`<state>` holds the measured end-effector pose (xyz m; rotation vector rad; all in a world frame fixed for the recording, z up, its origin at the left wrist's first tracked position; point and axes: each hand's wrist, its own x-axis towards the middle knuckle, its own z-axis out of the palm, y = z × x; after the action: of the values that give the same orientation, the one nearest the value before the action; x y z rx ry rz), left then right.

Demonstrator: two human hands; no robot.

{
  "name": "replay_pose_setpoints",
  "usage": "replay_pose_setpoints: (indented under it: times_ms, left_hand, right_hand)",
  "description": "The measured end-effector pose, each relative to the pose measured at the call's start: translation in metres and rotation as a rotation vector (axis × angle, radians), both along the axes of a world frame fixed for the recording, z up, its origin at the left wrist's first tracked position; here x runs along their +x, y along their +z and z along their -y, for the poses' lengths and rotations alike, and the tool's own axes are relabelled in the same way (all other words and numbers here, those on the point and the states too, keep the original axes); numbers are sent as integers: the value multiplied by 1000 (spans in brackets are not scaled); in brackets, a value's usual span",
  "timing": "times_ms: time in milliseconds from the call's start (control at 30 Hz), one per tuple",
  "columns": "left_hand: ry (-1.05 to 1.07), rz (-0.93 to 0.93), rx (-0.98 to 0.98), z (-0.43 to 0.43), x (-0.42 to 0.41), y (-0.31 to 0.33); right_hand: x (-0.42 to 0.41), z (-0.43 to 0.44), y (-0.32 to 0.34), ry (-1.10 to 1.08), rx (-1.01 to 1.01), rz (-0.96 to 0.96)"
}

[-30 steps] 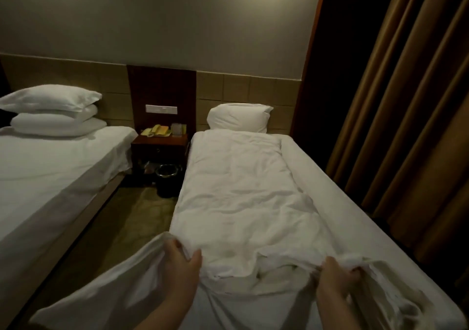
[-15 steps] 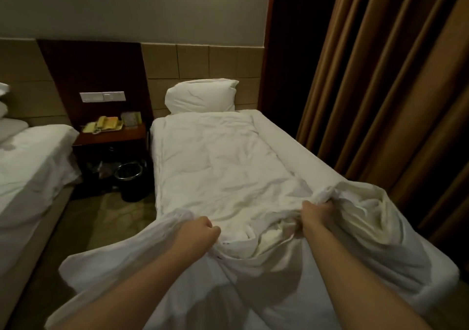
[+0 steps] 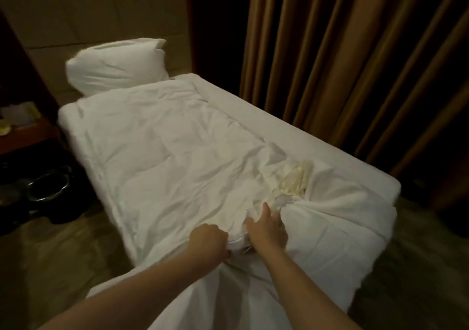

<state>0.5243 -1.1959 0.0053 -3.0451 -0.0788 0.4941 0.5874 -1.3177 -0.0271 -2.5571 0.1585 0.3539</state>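
Note:
A white duvet lies crumpled along a single bed, its foot end bunched into folds with a yellowish inner layer showing. My left hand is a fist that grips the bunched cover at the foot of the bed. My right hand is right beside it, thumb and one finger stretched out, the other fingers buried in the gathered fabric. A white pillow leans against the headboard.
Brown curtains hang along the bed's right side. A dark wooden nightstand stands to the left, with a black waste bin on the floor below it. Tiled floor runs along the bed's left side.
My hands came together at the middle of the foot end, gathering the cover. The bunched fabric at the right dropped onto the bed. The view swung right and down, losing the other bed.

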Motion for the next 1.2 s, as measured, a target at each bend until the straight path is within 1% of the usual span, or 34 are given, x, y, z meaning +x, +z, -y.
replay_pose_setpoints:
  times_ms: [33,100,167,200,267,333,367,433,533,567,633,733,767,833,933,1000,1100,1200]
  left_hand:
    - [-75,40,-22,-5,2,-2]
    - [-198,86,-137,-14,0,-4]
    - [-248,37,-311,-23,-6,-6]
    - [-264,-20,-386,-26,-10,-6]
    - [-321,-113,-474,-30,-19,-5]
    - [-372,-153,-545,-34,-26,-2]
    - [-403,-164,-575,-36,-28,-2]
    - [-456,-164,-610,-38,-32,-4]
    - [-485,-146,-638,-42,-27,-6]
    - [-498,-139,-648,-44,-23,-7]
    - [-538,-151,-639,-44,-17,-9]
    - [-548,-237,-600,-50,4,-11]
    - [-543,-266,-590,-56,15,-10]
    - [-546,-282,-585,-74,41,-7]
    - [-483,-211,-617,-114,88,-1]
    - [-436,-157,-619,-140,118,4]
    - [-391,-114,-615,-175,163,14]
    - [-388,-56,-570,-221,210,24]
  right_hand:
    - [-1,-9,4,-87,-31,-48]
    - [0,-31,14,-211,-20,-211]
    - [0,-52,24,-256,-38,-307]
    - [1,-60,27,-262,-86,-351]
    - [-1,-68,27,-255,-257,-453]
    - [-12,-72,26,-294,-385,-507]
    - [-17,-70,22,-316,-415,-495]
    - [-23,-65,16,-406,-360,-412]
    - [-18,-53,7,-439,-323,-290]
    - [-14,-52,9,-437,-390,-311]
    - [-10,-57,18,-469,-434,-329]
    - [10,-58,13,-386,-566,-377]
    - [24,-55,4,-349,-568,-349]
    - [53,-57,-4,-297,-510,-299]
    - [110,-79,11,-270,-500,-303]
    - [146,-101,29,-245,-484,-267]
    - [193,-134,50,-278,-423,-198]
    - [234,-173,74,-380,-327,-119]
